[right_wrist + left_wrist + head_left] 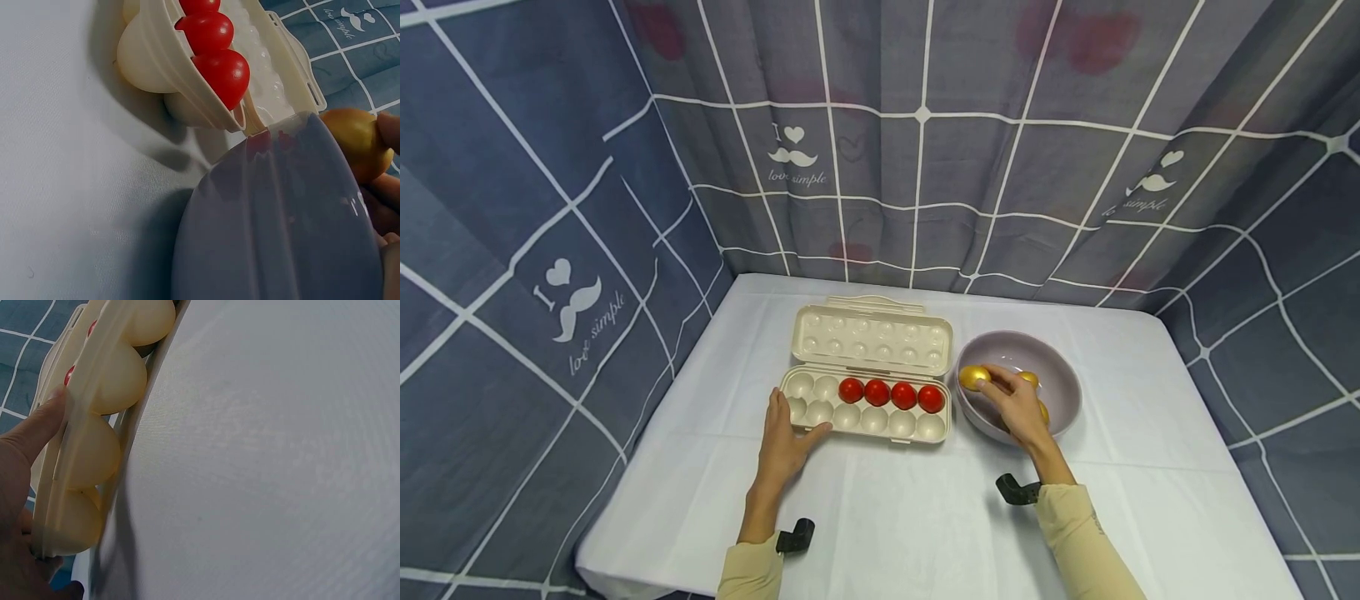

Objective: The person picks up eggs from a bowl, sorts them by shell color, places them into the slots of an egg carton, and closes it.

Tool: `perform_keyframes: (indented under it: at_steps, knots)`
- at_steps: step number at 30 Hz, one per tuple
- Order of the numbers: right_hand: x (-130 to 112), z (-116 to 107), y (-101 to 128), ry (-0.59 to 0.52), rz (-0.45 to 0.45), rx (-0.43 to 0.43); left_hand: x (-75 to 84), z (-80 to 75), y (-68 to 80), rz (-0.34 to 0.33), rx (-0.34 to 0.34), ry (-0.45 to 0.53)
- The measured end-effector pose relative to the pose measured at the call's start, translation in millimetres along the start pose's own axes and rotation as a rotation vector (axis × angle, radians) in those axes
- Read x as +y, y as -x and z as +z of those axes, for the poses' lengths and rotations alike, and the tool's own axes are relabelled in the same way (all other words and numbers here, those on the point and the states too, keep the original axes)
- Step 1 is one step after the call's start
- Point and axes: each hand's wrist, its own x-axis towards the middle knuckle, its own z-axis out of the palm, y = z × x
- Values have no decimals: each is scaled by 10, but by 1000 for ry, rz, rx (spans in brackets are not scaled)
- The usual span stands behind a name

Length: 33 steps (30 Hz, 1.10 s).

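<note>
A cream plastic egg box (873,418) lies with its lid (872,340) folded back on the table. Several red eggs (877,392) fill the right part of its back row; the cups in front are empty. My left hand (782,450) holds the box's left end, thumb (44,428) along the front rim and fingers round the side. Between thumb and fingertips, my right hand (1018,408) pinches a golden egg (974,377) over the left rim of a grey-mauve bowl (1063,387). Inside the bowl, other golden eggs (1028,379) are partly hidden behind that hand.
The bowl stands close to the right end of the egg box. A white cloth covers the table (910,517). Checked grey-blue curtains (880,167) hang along the back and both sides. Each wrist carries a small black camera mount (795,536).
</note>
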Motion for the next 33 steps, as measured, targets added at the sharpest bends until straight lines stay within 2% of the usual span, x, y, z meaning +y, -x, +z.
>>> perform_keyframes:
  at_steps: [10,14,17,21,24,27,33]
  knots:
    - [-20,3,27,-9,-30,-17,-4,5,-4,-4,-2,0]
    - [-41,22,51,4,-49,4,-6,4,-6,2,2,1]
    - [-174,49,109,11,-72,19,-2,2,-14,3,1,2]
    - [-172,60,110,1,-101,36,5,2,-32,7,1,5]
    - [-43,72,79,-5,-143,56,5,5,-35,9,3,5]
    - [-33,112,97,-16,-181,64,4,6,-25,7,-1,2]
    - [-62,209,131,-54,-178,45,6,2,-8,-1,3,0]
